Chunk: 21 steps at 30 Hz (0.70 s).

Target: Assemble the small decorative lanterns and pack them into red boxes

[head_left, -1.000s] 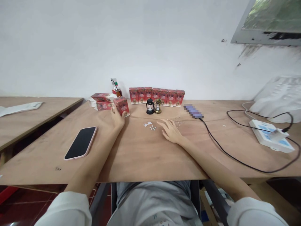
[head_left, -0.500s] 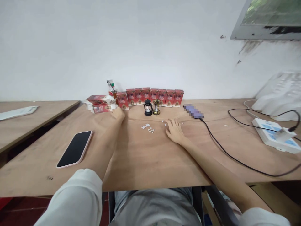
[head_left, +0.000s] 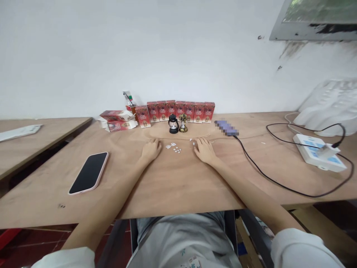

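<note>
My left hand (head_left: 150, 150) rests palm down on the wooden table (head_left: 178, 182), its fingers loosely bent and nothing visible in them. To its right lie several small white cut pieces (head_left: 171, 145) and several small round discs (head_left: 177, 150). My right hand (head_left: 205, 150) lies on the table with fingers apart, close to tiny white bits (head_left: 193, 143) and thin little pins or screws (head_left: 213, 141). Beyond both hands stand a black miniature lantern (head_left: 173, 125) and a gold one, a brass-coloured lantern (head_left: 183, 124), upright side by side.
Red printed boxes (head_left: 189, 111) stand in a row behind the lanterns. Two opened boxes (head_left: 119, 125) lie at the left. A phone (head_left: 89, 173) is near my left forearm. At the right are a blurred purple device (head_left: 227, 128), its black cable (head_left: 259, 171) and a power strip (head_left: 320, 152).
My left hand has come back from the opened boxes at the far left to the table beside the white pieces. My right hand has stayed in nearly the same place. The view has shifted slightly.
</note>
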{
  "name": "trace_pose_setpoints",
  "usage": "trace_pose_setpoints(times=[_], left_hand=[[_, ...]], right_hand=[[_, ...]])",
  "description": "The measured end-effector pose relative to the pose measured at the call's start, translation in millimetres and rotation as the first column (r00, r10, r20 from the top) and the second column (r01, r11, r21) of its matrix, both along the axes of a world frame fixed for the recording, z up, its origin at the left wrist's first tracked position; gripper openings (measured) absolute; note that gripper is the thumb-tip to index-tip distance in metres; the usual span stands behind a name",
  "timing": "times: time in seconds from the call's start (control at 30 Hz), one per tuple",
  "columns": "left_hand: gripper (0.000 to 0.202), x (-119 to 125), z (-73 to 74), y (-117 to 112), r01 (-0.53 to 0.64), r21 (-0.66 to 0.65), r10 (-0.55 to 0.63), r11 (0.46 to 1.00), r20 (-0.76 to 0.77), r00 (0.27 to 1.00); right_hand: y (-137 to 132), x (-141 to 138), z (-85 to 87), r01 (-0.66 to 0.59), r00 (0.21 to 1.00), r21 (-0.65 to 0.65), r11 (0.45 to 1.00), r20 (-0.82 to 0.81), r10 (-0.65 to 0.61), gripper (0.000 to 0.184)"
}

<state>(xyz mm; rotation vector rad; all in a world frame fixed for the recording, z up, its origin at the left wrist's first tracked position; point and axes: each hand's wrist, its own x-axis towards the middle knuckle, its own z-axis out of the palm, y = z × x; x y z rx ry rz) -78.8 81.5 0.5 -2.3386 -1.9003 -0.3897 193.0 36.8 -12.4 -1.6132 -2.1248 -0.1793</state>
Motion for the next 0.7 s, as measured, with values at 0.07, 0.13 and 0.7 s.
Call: trace_pose_setpoints(times=[0.07, 0.13, 0.7], left_hand=[[0.031, 9.8, -1.4, -8.3, 0.107, 0.016, -0.107, 0.994, -0.012, 0.994], [0.032, 17.3, -2.5, -8.5, 0.199, 0.093, -0.196, 0.976, -0.032, 0.98], [0.034, 80.0, 47.8, 110.8, 0.647, 0.342, -0.462, 0.682, -0.484, 0.743]], right_hand=[[0.2, 0.0, -0.3, 0.02, 1.0, -0.008, 1.0, -0.006, -0.02, 0.037], [0.5, 0.4, -0.6, 0.009, 1.0, -0.017, 1.0, -0.009, -0.01, 0.038], [-5.3, 0.3, 1.0, -0.144, 0.987, 0.045, 0.989, 0.076, 0.14, 0.033]])
